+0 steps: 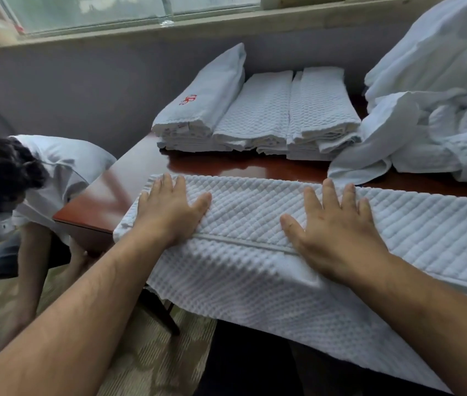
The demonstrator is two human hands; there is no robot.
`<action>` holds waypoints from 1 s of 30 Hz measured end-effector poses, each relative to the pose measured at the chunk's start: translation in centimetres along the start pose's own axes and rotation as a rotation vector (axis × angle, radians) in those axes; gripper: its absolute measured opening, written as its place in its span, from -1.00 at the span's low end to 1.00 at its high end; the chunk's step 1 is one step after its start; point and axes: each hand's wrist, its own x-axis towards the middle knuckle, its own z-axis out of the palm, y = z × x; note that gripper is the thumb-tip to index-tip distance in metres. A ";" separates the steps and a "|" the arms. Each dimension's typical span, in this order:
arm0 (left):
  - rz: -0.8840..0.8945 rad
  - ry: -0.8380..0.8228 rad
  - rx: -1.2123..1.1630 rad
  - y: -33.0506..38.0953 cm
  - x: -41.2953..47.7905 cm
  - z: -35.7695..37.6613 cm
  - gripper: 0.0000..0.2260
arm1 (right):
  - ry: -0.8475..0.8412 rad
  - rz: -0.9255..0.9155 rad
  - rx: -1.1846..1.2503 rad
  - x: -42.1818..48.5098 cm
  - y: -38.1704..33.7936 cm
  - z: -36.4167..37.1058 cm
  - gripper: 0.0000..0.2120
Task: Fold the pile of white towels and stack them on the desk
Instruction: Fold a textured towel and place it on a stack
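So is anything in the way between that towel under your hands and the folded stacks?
Nothing visible. The left hand and right hand lie flat on the towel; only bare desk separates it from the folded stacks. The loose pile sits off to the right.

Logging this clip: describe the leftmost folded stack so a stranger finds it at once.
On the reddish desk, three folded stacks line the far grey wall. The leftmost stack has a smooth top towel with a red embroidered mark; the middle stack and right stack are waffle-textured and unmarked.
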 end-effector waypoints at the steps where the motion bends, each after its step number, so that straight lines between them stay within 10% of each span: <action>1: -0.001 -0.005 0.000 0.1 0.4 -0.1 -0.17 | 0.002 0.001 0.004 0.4 -0.1 0.0 -0.15; 8: -0.063 -0.001 -0.036 2.6 -0.4 -1.1 -0.33 | 0.053 -0.020 0.122 0.0 1.5 -1.7 -0.21; 18: 0.075 -0.097 -0.132 19.0 -6.5 0.2 0.01 | 0.067 0.737 -0.001 -6.2 14.9 -3.8 0.03; 30: 0.032 -0.081 -0.133 21.8 -2.1 0.8 0.12 | 0.086 0.698 -0.012 -1.0 16.3 -3.8 0.06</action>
